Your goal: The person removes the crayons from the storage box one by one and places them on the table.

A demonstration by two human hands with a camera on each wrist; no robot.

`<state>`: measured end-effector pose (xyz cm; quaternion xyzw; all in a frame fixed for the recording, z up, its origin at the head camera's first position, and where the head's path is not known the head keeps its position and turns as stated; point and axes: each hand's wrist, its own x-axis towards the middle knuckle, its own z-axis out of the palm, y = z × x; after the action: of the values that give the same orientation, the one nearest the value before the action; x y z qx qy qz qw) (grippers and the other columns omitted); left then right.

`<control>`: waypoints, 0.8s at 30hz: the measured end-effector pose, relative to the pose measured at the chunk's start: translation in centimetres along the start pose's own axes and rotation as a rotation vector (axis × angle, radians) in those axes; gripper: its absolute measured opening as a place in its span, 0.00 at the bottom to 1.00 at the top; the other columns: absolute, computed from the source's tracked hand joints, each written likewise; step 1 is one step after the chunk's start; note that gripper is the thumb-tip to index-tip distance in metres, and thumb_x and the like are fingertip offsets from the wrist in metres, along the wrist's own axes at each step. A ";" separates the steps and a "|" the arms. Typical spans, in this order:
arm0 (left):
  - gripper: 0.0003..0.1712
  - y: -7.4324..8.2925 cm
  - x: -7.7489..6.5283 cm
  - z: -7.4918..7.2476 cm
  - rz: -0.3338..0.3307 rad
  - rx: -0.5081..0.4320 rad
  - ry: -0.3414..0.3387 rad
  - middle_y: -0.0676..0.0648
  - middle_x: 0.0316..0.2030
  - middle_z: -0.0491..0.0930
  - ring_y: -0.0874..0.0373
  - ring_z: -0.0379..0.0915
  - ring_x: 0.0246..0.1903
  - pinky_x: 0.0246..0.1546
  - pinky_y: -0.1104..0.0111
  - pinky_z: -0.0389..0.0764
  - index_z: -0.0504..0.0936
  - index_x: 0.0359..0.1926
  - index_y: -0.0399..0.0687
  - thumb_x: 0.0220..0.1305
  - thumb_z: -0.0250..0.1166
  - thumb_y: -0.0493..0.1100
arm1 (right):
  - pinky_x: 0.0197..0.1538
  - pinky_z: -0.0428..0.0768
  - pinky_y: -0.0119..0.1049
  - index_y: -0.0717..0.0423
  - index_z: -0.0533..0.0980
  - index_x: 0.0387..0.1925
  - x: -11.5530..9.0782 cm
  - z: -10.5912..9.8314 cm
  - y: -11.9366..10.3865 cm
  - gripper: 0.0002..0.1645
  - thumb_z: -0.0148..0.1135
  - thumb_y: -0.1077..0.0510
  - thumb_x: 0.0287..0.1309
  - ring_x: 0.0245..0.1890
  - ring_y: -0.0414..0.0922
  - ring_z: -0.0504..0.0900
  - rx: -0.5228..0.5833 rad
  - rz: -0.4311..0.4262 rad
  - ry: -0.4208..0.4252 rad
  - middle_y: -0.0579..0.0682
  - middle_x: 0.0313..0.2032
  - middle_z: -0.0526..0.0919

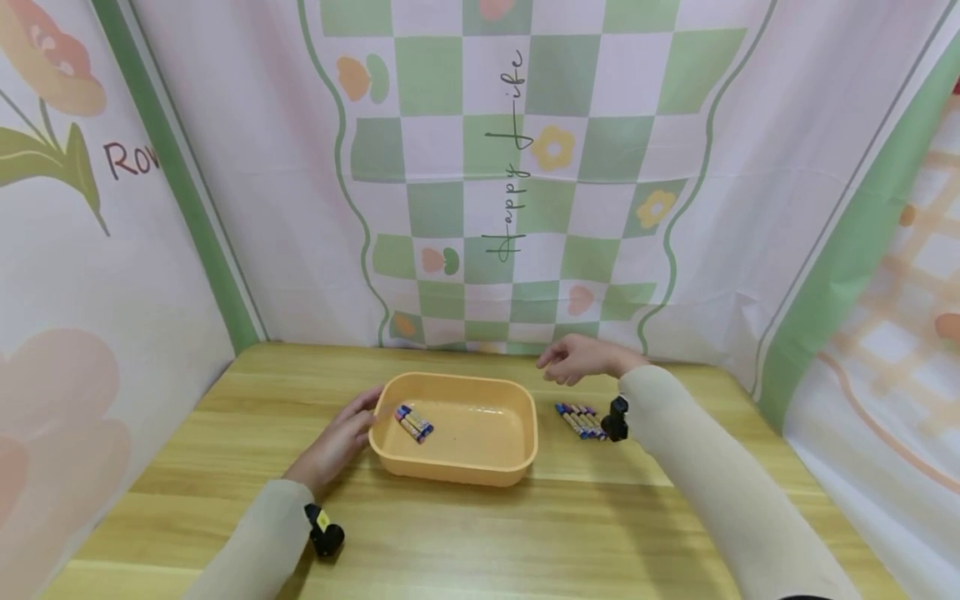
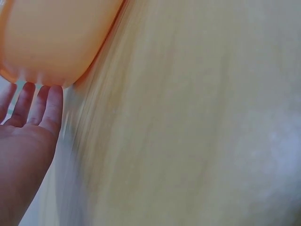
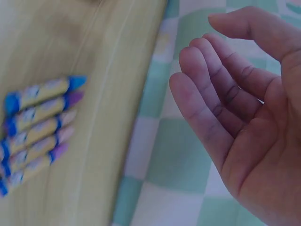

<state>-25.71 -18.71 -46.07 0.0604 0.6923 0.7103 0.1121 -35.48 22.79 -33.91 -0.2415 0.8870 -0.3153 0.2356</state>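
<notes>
A shallow yellow-orange plastic basin stands on the wooden table, with a few crayons lying together on its floor toward the left. My left hand rests against the basin's left end; in the left wrist view its straight fingertips touch the outer wall. My right hand hovers over the table's far side, to the right of the basin. In the right wrist view its fingers bend loosely around nothing. Just below that hand, several crayons in yellow wrappers lie side by side in a row on the table.
The wooden table reaches back to a hanging cloth with green and white checks. More printed cloth closes the left side, and another printed panel stands at the right. Each sleeve carries a small black camera at the wrist.
</notes>
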 end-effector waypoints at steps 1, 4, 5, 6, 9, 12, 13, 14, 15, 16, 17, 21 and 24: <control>0.35 0.0 0.0 0.0 0.000 -0.001 0.001 0.43 0.77 0.50 0.42 0.58 0.70 0.66 0.54 0.68 0.53 0.78 0.48 0.72 0.47 0.37 | 0.52 0.83 0.48 0.71 0.73 0.59 0.3 0.1 -0.6 0.26 0.61 0.58 0.65 0.48 0.60 0.82 -0.002 -0.008 -0.011 0.62 0.48 0.82; 0.35 0.0 -0.1 0.0 0.003 0.007 -0.002 0.42 0.77 0.49 0.42 0.57 0.71 0.67 0.54 0.67 0.52 0.78 0.47 0.72 0.48 0.37 | 0.53 0.83 0.48 0.70 0.72 0.60 1.3 0.6 -2.2 0.27 0.61 0.58 0.66 0.46 0.55 0.83 -0.009 -0.015 -0.030 0.60 0.48 0.82; 0.36 0.0 -0.1 0.0 0.006 0.007 -0.004 0.41 0.77 0.48 0.41 0.56 0.71 0.67 0.54 0.67 0.52 0.78 0.47 0.72 0.48 0.37 | 0.53 0.83 0.48 0.70 0.72 0.61 1.7 0.8 -2.8 0.27 0.61 0.58 0.66 0.46 0.53 0.83 -0.013 -0.015 -0.035 0.60 0.48 0.82; 0.36 0.0 -0.1 0.0 0.010 0.008 -0.004 0.41 0.77 0.48 0.41 0.56 0.71 0.67 0.54 0.67 0.52 0.78 0.46 0.72 0.48 0.37 | 0.53 0.83 0.47 0.70 0.72 0.61 2.1 1.1 -3.2 0.27 0.61 0.57 0.66 0.45 0.52 0.83 -0.016 -0.018 -0.042 0.59 0.47 0.82; 0.36 -0.1 0.0 0.0 0.025 0.005 -0.018 0.39 0.77 0.48 0.40 0.56 0.71 0.67 0.54 0.68 0.51 0.78 0.44 0.72 0.47 0.37 | 0.51 0.84 0.43 0.69 0.73 0.60 3.3 1.8 -4.6 0.27 0.62 0.57 0.65 0.45 0.51 0.83 -0.045 -0.026 -0.060 0.58 0.46 0.83; 0.36 0.0 -0.1 0.0 0.029 0.000 -0.016 0.40 0.77 0.48 0.40 0.56 0.71 0.66 0.55 0.69 0.51 0.78 0.44 0.72 0.47 0.36 | 0.49 0.84 0.40 0.66 0.75 0.60 4.6 2.9 -5.9 0.26 0.62 0.56 0.65 0.45 0.52 0.84 -0.082 -0.043 -0.080 0.56 0.45 0.84; 0.36 0.0 -0.1 0.0 0.029 0.000 -0.019 0.39 0.77 0.48 0.40 0.56 0.71 0.66 0.55 0.68 0.51 0.78 0.44 0.72 0.47 0.36 | 0.48 0.84 0.40 0.64 0.76 0.59 4.9 3.2 -6.3 0.25 0.63 0.55 0.65 0.46 0.52 0.84 -0.092 -0.045 -0.085 0.55 0.44 0.84; 0.36 0.1 -0.1 0.0 0.027 -0.003 -0.016 0.39 0.77 0.48 0.40 0.56 0.71 0.66 0.55 0.68 0.51 0.78 0.44 0.72 0.47 0.36 | 0.48 0.84 0.39 0.63 0.76 0.59 5.3 3.7 -6.7 0.24 0.63 0.54 0.65 0.46 0.52 0.84 -0.096 -0.048 -0.093 0.55 0.44 0.84; 0.36 0.1 -0.2 0.0 0.025 -0.008 -0.012 0.39 0.77 0.48 0.40 0.56 0.71 0.67 0.54 0.68 0.51 0.78 0.44 0.72 0.47 0.36 | 0.48 0.84 0.39 0.62 0.77 0.59 5.6 4.1 -7.0 0.24 0.63 0.54 0.65 0.46 0.52 0.84 -0.096 -0.051 -0.101 0.54 0.44 0.84; 0.36 0.1 -0.2 0.0 0.023 -0.012 -0.008 0.39 0.77 0.49 0.40 0.55 0.71 0.67 0.54 0.67 0.51 0.78 0.44 0.72 0.47 0.36 | 0.47 0.84 0.39 0.61 0.77 0.59 5.9 4.5 -7.3 0.24 0.64 0.54 0.65 0.46 0.52 0.84 -0.088 -0.053 -0.108 0.53 0.44 0.84; 0.36 0.1 -0.2 0.1 0.023 -0.014 -0.010 0.39 0.77 0.48 0.40 0.55 0.71 0.67 0.53 0.66 0.50 0.78 0.43 0.72 0.46 0.36 | 0.47 0.84 0.39 0.61 0.77 0.58 6.3 5.0 -7.5 0.24 0.64 0.54 0.65 0.46 0.52 0.84 -0.076 -0.053 -0.115 0.52 0.44 0.84; 0.35 0.1 -0.3 0.1 0.025 -0.019 -0.017 0.39 0.77 0.48 0.40 0.53 0.72 0.69 0.52 0.64 0.49 0.78 0.43 0.73 0.46 0.35 | 0.47 0.85 0.40 0.62 0.77 0.57 7.4 6.7 -7.9 0.23 0.66 0.56 0.64 0.45 0.50 0.84 -0.043 -0.060 -0.131 0.49 0.43 0.84; 0.36 0.2 -0.3 0.2 0.032 -0.014 -0.024 0.38 0.77 0.47 0.40 0.53 0.72 0.68 0.52 0.65 0.49 0.78 0.42 0.73 0.46 0.35 | 0.48 0.85 0.41 0.62 0.78 0.56 8.2 7.9 -8.0 0.22 0.66 0.57 0.63 0.45 0.51 0.84 -0.026 -0.057 -0.148 0.49 0.41 0.85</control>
<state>-25.35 -18.64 -45.88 0.0794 0.6848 0.7161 0.1095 -35.08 9.07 -36.11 -0.2923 0.8640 -0.2916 0.2881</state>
